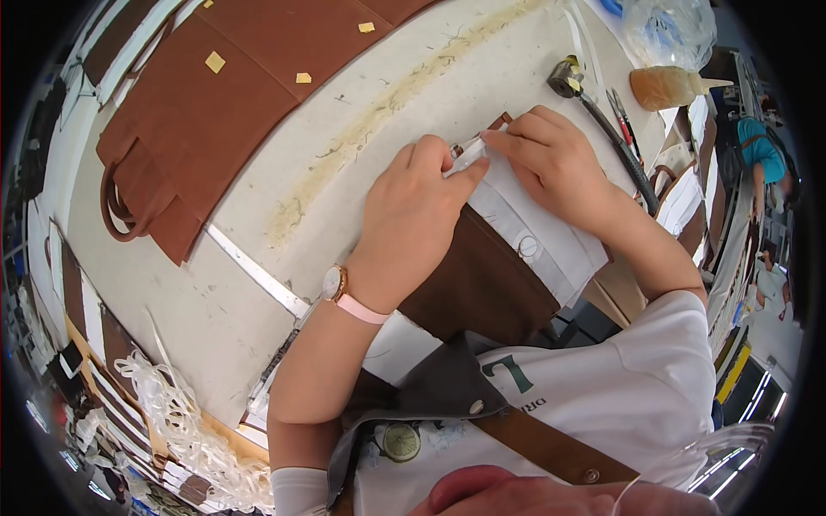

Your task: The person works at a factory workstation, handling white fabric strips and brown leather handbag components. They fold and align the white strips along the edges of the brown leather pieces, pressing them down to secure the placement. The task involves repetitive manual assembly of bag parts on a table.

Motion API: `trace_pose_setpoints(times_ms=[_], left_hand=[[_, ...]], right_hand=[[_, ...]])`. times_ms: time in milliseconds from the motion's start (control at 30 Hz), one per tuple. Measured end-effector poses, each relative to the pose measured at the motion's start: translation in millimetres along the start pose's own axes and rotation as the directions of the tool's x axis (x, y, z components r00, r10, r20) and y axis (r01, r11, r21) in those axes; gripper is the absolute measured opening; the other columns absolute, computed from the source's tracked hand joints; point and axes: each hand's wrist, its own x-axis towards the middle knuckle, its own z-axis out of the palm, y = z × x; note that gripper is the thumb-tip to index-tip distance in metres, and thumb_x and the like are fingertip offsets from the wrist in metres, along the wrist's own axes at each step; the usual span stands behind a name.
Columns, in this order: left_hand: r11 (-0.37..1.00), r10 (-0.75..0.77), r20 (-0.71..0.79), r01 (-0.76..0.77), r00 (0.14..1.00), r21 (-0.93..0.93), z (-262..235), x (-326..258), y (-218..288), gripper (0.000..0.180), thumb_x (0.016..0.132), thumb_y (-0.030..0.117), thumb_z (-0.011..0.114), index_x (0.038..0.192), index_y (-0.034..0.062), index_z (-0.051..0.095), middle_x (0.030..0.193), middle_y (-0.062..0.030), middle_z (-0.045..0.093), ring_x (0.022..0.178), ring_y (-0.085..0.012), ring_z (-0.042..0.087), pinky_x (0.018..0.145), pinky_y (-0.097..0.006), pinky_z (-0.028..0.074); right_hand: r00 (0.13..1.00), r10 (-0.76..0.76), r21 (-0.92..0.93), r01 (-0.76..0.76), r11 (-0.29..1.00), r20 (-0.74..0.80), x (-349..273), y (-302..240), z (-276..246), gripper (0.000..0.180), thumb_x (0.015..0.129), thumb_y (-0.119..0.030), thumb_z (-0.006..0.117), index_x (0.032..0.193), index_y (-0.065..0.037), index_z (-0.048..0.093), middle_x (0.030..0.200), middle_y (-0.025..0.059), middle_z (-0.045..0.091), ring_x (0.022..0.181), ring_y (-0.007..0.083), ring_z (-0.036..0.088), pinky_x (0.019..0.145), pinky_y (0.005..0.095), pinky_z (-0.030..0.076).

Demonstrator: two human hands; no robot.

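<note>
A dark brown leather-like panel [482, 288] hangs over the near table edge in front of me, with a white backing strip [533, 241] along its right side. At the strip's far end, my left hand [415, 211] is closed, thumb and index finger pinching a narrow white edge. Facing it from the right, my right hand [552, 163] is closed too, its fingertips pressing on the same end of the strip. A small metal ring shows beside the left fingers. A bit of reddish-brown edge sticks out just beyond both hands.
Reddish-brown bag panels [232, 95] with a handle lie at the far left. To the right are a hammer [602, 120], a red-handled tool [621, 116] and a glue bottle [667, 89], with a clear plastic bag [671, 30] behind. White strips [181, 404] are heaped at lower left.
</note>
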Motion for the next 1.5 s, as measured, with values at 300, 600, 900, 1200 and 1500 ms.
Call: trace_pose_setpoints(times_ms=[300, 600, 900, 1200, 1500], left_hand=[[0.985, 0.103, -0.033, -0.098, 0.994, 0.145, 4, -1, 3, 0.03, 0.083, 0.006, 0.068, 0.112, 0.0098, 0.075, 0.091, -0.0045, 0.05, 0.083, -0.0205, 0.056, 0.066, -0.03, 0.054], [0.983, 0.114, -0.055, -0.105, 0.992, 0.151, 4, -1, 2, 0.023, 0.081, 0.007, 0.067, 0.102, 0.0073, 0.075, 0.088, -0.0046, 0.05, 0.082, -0.0202, 0.055, 0.064, -0.029, 0.053], [0.974, 0.144, -0.084, -0.126, 0.986, 0.189, 5, -2, 3, 0.02, 0.08, 0.006, 0.067, 0.099, 0.0047, 0.069, 0.086, -0.0052, 0.052, 0.08, -0.0198, 0.056, 0.063, -0.029, 0.053], [0.97, 0.059, -0.015, -0.054, 0.998, 0.237, 5, -7, 13, 0.04, 0.078, 0.002, 0.063, 0.117, -0.003, 0.066, 0.09, -0.0082, 0.055, 0.082, -0.0241, 0.057, 0.065, -0.032, 0.052], [0.931, 0.089, -0.046, -0.067, 0.995, 0.359, 8, -7, 21, 0.039, 0.078, 0.004, 0.063, 0.115, -0.0059, 0.067, 0.086, -0.0064, 0.052, 0.081, -0.021, 0.054, 0.062, -0.03, 0.048]], right_hand=[[0.999, 0.034, 0.068, -0.033, 0.997, -0.005, 2, 3, 1, 0.029, 0.073, 0.003, 0.07, 0.102, -0.001, 0.072, 0.089, 0.0093, 0.064, 0.079, 0.0276, 0.06, 0.071, 0.0373, 0.051], [0.996, -0.083, 0.091, 0.081, 0.993, 0.024, 4, -11, -6, 0.036, 0.072, 0.002, 0.07, 0.108, -0.003, 0.072, 0.089, 0.0088, 0.06, 0.078, 0.0276, 0.058, 0.069, 0.0371, 0.05], [0.995, -0.075, 0.064, 0.071, 0.995, 0.065, 5, -8, -5, 0.036, 0.071, -0.001, 0.071, 0.106, -0.003, 0.072, 0.089, 0.0082, 0.06, 0.079, 0.0269, 0.057, 0.07, 0.0362, 0.05], [0.998, -0.045, -0.005, 0.045, 0.999, 0.053, 5, -9, -2, 0.029, 0.072, -0.004, 0.072, 0.101, -0.006, 0.073, 0.087, 0.0055, 0.057, 0.082, 0.0245, 0.057, 0.075, 0.0359, 0.05], [0.997, 0.045, -0.07, -0.04, 0.997, 0.065, 4, -17, -3, 0.034, 0.068, -0.001, 0.069, 0.102, -0.001, 0.071, 0.096, 0.009, 0.061, 0.088, 0.0283, 0.059, 0.081, 0.0383, 0.051]])
